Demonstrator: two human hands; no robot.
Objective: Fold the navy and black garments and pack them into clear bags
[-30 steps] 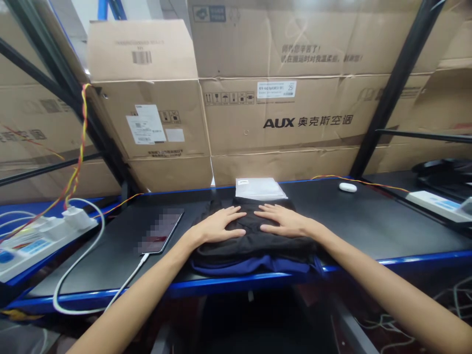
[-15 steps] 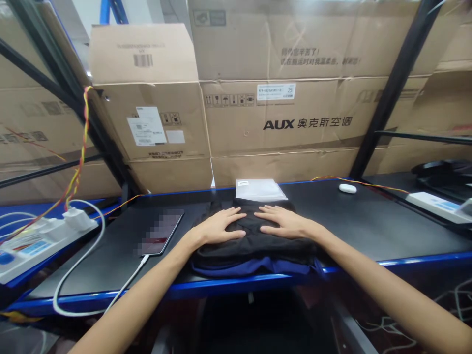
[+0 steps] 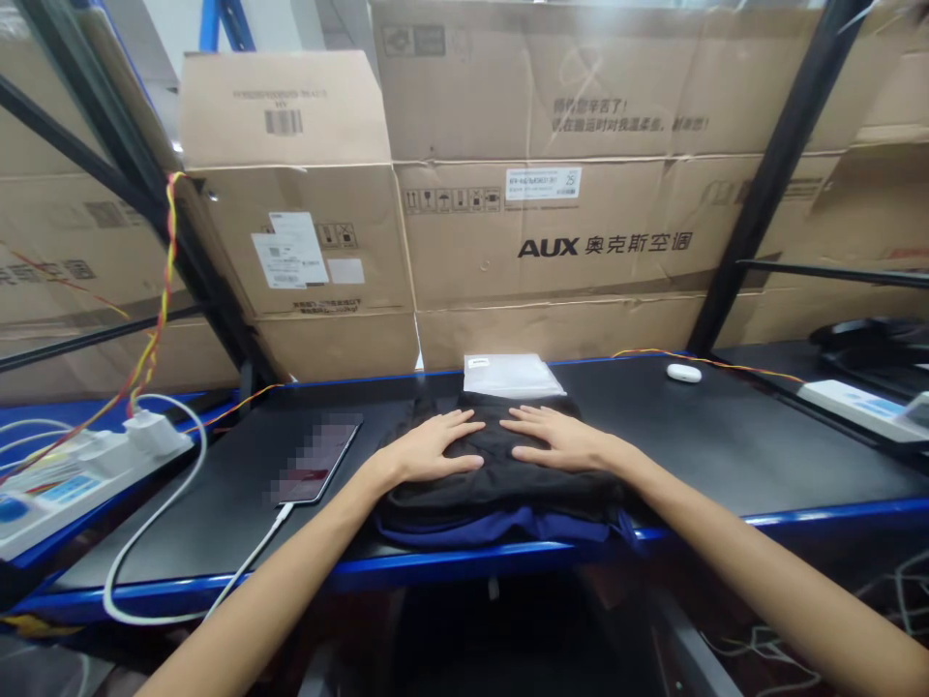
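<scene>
folded cloth lies at the front edge of the table; the left hand and right hand rest flat on it, spread open, gripping nothing. even pressure from both should keep the layers from sliding.

A phone lay on the table, a cable plugged into its near end. Toward the back right sat a white case, near a red-yellow wire. Behind stood cardboard printed "AUX"; a power strip lay far right.
</scene>
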